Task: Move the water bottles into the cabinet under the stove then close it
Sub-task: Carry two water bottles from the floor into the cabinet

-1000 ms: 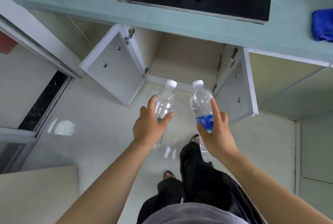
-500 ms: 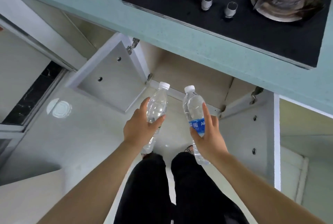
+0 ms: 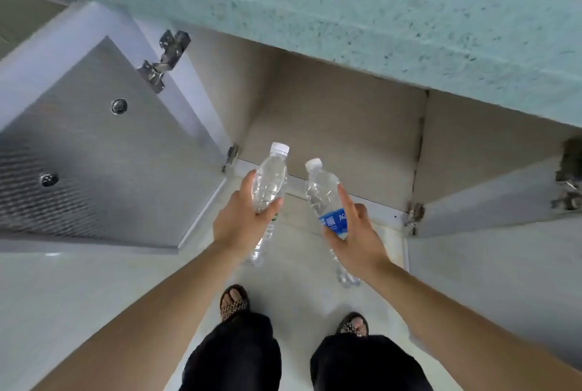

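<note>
My left hand (image 3: pixel 241 223) grips a clear water bottle (image 3: pixel 269 181) with a white cap and a green-edged label. A second clear bottle (image 3: pixel 322 192), with a blue label and a white cap, is held in my right hand (image 3: pixel 356 238). Both bottles tilt forward, their caps over the front sill of the open cabinet (image 3: pixel 333 126) under the counter. The cabinet's beige floor shows nothing on it. Its left door (image 3: pixel 104 164) swings wide open to the left; the right door (image 3: pixel 494 201) stands open at the right.
The speckled teal countertop edge (image 3: pixel 346 12) overhangs the cabinet, just above the bottles. Metal hinges (image 3: pixel 163 60) stick out from the left door. My feet in sandals (image 3: pixel 234 302) stand on the pale tiled floor in front of the cabinet.
I have bent lower and closer to the cabinet. Both hands carried the bottles forward to its front edge. The stove and the red-labelled bottles on the counter have left the view.
</note>
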